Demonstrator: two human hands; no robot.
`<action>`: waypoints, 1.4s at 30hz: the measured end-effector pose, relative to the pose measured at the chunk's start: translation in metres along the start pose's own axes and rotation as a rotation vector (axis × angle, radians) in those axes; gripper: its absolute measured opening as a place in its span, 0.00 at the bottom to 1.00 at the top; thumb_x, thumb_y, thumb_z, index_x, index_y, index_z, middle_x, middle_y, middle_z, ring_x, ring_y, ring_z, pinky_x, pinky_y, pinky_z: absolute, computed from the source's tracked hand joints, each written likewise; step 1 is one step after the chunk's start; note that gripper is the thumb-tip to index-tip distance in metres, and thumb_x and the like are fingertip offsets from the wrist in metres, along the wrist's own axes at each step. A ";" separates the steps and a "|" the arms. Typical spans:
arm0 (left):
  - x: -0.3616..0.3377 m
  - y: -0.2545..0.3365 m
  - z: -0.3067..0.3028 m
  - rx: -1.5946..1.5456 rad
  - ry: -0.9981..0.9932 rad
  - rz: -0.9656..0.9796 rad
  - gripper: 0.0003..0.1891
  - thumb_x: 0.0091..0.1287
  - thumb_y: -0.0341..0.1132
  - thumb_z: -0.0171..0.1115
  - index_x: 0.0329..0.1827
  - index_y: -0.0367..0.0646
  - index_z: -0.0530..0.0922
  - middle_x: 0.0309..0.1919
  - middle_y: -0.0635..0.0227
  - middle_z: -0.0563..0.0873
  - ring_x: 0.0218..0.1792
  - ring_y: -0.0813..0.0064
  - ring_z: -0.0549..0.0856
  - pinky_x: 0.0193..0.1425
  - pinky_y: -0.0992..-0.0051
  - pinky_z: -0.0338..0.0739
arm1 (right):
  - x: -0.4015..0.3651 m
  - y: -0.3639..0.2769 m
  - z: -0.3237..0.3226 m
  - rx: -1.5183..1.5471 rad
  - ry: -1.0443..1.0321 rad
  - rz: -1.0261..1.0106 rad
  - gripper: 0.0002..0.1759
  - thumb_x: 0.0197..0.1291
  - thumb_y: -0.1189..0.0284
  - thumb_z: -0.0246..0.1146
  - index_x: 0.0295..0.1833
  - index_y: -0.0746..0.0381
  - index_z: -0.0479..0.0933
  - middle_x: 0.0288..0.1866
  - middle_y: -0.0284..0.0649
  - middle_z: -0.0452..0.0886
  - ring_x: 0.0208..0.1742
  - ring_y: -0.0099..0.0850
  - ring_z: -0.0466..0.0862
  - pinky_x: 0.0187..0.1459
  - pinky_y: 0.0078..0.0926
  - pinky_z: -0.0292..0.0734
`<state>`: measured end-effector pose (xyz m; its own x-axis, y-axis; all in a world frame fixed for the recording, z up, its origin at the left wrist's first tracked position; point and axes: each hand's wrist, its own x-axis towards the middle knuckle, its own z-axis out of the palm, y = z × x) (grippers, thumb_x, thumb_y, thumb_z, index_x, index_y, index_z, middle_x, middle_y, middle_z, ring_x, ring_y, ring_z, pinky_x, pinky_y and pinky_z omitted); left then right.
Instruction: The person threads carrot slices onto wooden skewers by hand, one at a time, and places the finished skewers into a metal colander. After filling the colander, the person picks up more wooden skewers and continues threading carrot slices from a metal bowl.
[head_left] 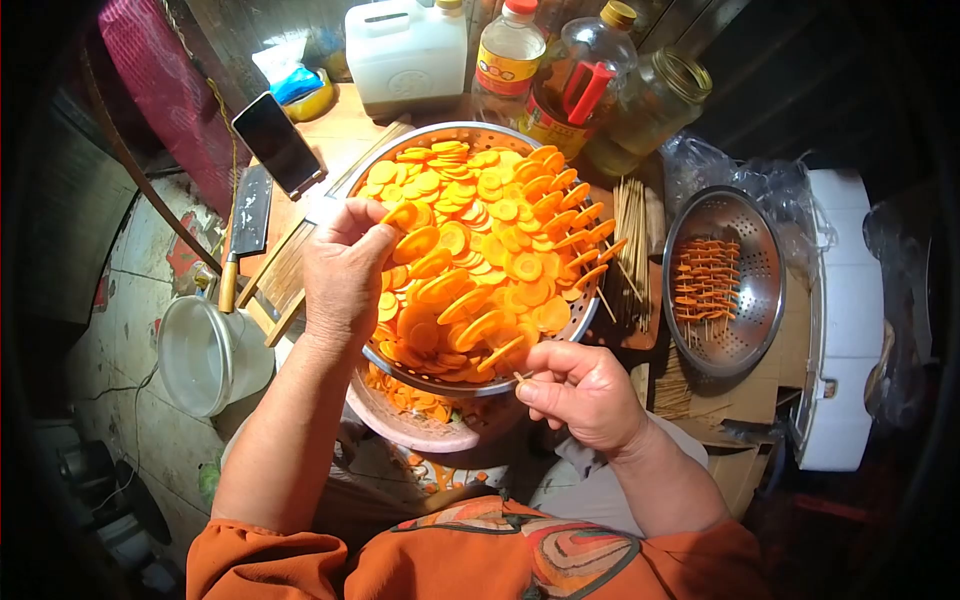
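My left hand (348,265) pinches an orange carrot slice (402,216) between thumb and fingers, at the far end of a row of spaced slices. Thumb and fingers of my right hand (585,395) are closed on the near end of the thin wooden skewer (521,377) that carries this row. The row slants across a metal colander (468,127) heaped with loose carrot slices (470,225). Another threaded skewer of slices (577,215) lies along the colander's right side, its bare tip sticking out over the rim.
At right, a second colander (765,320) holds several carrot skewers (707,280). Bare sticks (628,225) lie between the colanders. A pink basin (430,437) with carrot pieces stands below. On the left are a cleaver (251,212), a phone (275,145) and a bucket (195,355); a jug (405,60) stands behind.
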<state>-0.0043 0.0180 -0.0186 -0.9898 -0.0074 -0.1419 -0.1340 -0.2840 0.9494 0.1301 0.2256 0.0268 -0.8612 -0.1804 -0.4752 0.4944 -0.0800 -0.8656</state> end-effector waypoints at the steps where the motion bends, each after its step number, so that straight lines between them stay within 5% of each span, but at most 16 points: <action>1: -0.003 0.003 0.003 0.000 -0.001 0.000 0.03 0.59 0.23 0.58 0.34 0.42 0.77 0.30 0.73 0.81 0.30 0.85 0.80 0.32 0.84 0.76 | 0.000 0.000 0.000 -0.008 -0.002 -0.008 0.11 0.59 0.74 0.62 0.44 0.69 0.75 0.23 0.29 0.75 0.22 0.13 0.72 0.21 0.11 0.65; 19: 0.002 0.011 0.000 0.021 -0.021 -0.070 0.06 0.58 0.25 0.56 0.37 0.39 0.78 0.31 0.71 0.81 0.31 0.82 0.81 0.36 0.81 0.79 | 0.000 -0.001 0.000 0.034 0.072 -0.065 0.09 0.59 0.77 0.62 0.45 0.68 0.76 0.25 0.30 0.76 0.23 0.14 0.74 0.22 0.08 0.67; 25: 0.011 -0.023 -0.015 0.923 -0.173 0.129 0.07 0.58 0.25 0.58 0.39 0.38 0.79 0.31 0.70 0.81 0.28 0.83 0.79 0.34 0.81 0.75 | 0.000 -0.002 -0.004 0.088 0.106 -0.064 0.15 0.60 0.73 0.62 0.50 0.70 0.74 0.27 0.30 0.77 0.25 0.14 0.74 0.23 0.10 0.67; 26: 0.006 -0.025 -0.012 1.045 -0.187 0.233 0.10 0.55 0.29 0.63 0.40 0.43 0.82 0.32 0.58 0.83 0.34 0.63 0.84 0.41 0.69 0.78 | 0.000 -0.003 -0.003 0.082 0.094 -0.054 0.15 0.60 0.73 0.62 0.50 0.70 0.74 0.27 0.30 0.77 0.26 0.14 0.74 0.24 0.10 0.68; 27: 0.000 -0.023 -0.006 1.177 -0.184 0.329 0.11 0.55 0.30 0.62 0.42 0.43 0.81 0.36 0.58 0.82 0.38 0.59 0.84 0.44 0.66 0.78 | 0.000 -0.003 -0.003 0.075 0.082 -0.045 0.15 0.60 0.73 0.62 0.50 0.69 0.74 0.28 0.30 0.77 0.26 0.14 0.74 0.24 0.10 0.68; 33: -0.003 -0.023 0.002 1.442 -0.244 0.227 0.12 0.56 0.30 0.60 0.44 0.46 0.80 0.44 0.57 0.80 0.42 0.56 0.82 0.45 0.62 0.78 | -0.001 -0.004 -0.005 0.074 0.054 -0.028 0.15 0.59 0.73 0.63 0.50 0.69 0.74 0.29 0.29 0.77 0.28 0.14 0.74 0.25 0.10 0.68; 36: 0.004 -0.026 -0.006 1.353 -0.189 0.351 0.08 0.57 0.29 0.59 0.40 0.44 0.79 0.36 0.61 0.82 0.34 0.62 0.84 0.39 0.66 0.79 | -0.002 -0.002 -0.005 0.070 0.069 -0.042 0.15 0.59 0.73 0.63 0.49 0.69 0.74 0.28 0.29 0.77 0.27 0.14 0.74 0.24 0.10 0.68; 39: 0.020 -0.015 -0.014 0.457 -0.204 -0.226 0.02 0.57 0.26 0.60 0.30 0.42 0.75 0.25 0.72 0.81 0.23 0.81 0.80 0.26 0.80 0.75 | -0.004 -0.005 -0.005 0.051 0.035 -0.039 0.13 0.59 0.74 0.63 0.48 0.69 0.75 0.27 0.29 0.76 0.26 0.14 0.73 0.24 0.10 0.68; 42: 0.023 0.005 -0.024 -0.004 -0.109 -0.332 0.05 0.61 0.29 0.59 0.38 0.44 0.74 0.29 0.71 0.83 0.25 0.82 0.82 0.28 0.83 0.79 | -0.002 -0.002 -0.004 0.026 -0.002 0.005 0.12 0.59 0.74 0.63 0.46 0.69 0.75 0.26 0.29 0.76 0.24 0.14 0.73 0.23 0.10 0.67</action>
<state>-0.0269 -0.0069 -0.0241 -0.8914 0.1885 -0.4122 -0.4499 -0.2570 0.8553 0.1304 0.2301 0.0290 -0.8585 -0.1830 -0.4791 0.5016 -0.1045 -0.8588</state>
